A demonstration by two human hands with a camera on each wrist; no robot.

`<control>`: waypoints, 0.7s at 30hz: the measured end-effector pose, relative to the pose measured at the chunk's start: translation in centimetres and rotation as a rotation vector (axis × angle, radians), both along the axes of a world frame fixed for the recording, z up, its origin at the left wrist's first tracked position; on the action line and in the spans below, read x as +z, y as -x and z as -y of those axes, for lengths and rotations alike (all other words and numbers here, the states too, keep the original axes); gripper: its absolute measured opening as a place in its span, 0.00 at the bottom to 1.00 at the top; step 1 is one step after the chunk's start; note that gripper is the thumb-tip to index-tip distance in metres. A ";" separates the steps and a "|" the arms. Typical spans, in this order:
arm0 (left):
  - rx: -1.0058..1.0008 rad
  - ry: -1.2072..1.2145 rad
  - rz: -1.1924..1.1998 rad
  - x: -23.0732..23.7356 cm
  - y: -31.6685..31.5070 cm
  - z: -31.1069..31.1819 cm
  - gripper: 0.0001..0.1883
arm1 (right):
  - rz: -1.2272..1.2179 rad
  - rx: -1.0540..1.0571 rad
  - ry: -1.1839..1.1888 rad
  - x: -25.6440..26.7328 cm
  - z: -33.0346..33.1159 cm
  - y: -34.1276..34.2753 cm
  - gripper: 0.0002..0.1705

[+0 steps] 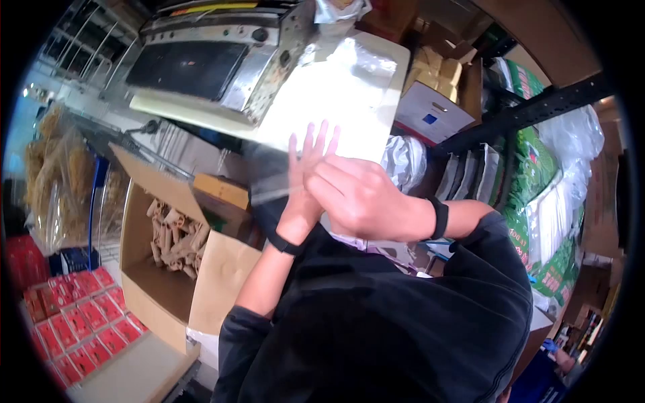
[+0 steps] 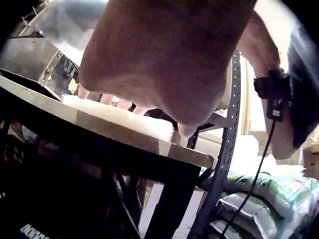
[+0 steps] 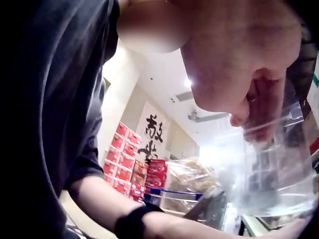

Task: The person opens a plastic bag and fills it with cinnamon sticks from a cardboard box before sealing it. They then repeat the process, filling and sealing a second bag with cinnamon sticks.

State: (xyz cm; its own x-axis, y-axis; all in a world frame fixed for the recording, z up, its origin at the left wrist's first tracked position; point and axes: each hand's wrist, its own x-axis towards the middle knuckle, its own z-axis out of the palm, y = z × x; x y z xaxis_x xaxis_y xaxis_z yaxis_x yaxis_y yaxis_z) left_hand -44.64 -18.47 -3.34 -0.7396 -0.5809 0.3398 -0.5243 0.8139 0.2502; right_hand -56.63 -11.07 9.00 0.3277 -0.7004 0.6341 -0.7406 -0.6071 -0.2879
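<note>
Right hand (image 1: 363,195) pinches a clear bag (image 3: 279,172), judged lifted but unfilled; outspread left hand (image 1: 306,160) overlies the white pile (image 1: 329,94), twelve o'clock.

The machine (image 1: 195,67) stands on the bench (image 1: 188,113); plastic (image 1: 363,64) lies to its right. The carton (image 1: 161,185), containing rolled pieces (image 1: 176,242), sits before the bench, left. Sacks (image 1: 527,154) occupy the right.

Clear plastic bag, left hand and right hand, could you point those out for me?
Clear plastic bag (image 3: 279,181): right wrist view, on its see-through side.
Left hand (image 1: 300,173): head view, on its back.
Right hand (image 1: 364,193): head view, on its upward-facing side.
</note>
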 end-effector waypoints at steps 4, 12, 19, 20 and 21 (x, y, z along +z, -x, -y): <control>-0.196 -0.181 -0.258 2.4 -3.5 0.2 0.40 | 0.263 0.089 -0.006 1.7 -1.6 -1.2 0.01; -0.328 -1.543 -1.418 6.5 -19.4 -3.7 0.65 | 1.236 0.272 -0.748 2.4 0.0 -4.3 0.10; 0.378 -0.950 -1.342 8.7 -30.3 -12.0 0.24 | 1.080 0.432 -1.038 -1.1 0.8 -14.6 0.08; 0.486 -0.917 -1.338 8.7 -31.7 -13.1 0.23 | 1.009 0.508 -1.178 -0.5 1.1 -15.7 0.07; 0.594 -0.888 -1.330 8.7 -33.0 -14.3 0.23 | 0.933 0.579 -1.316 0.1 1.5 -16.7 0.07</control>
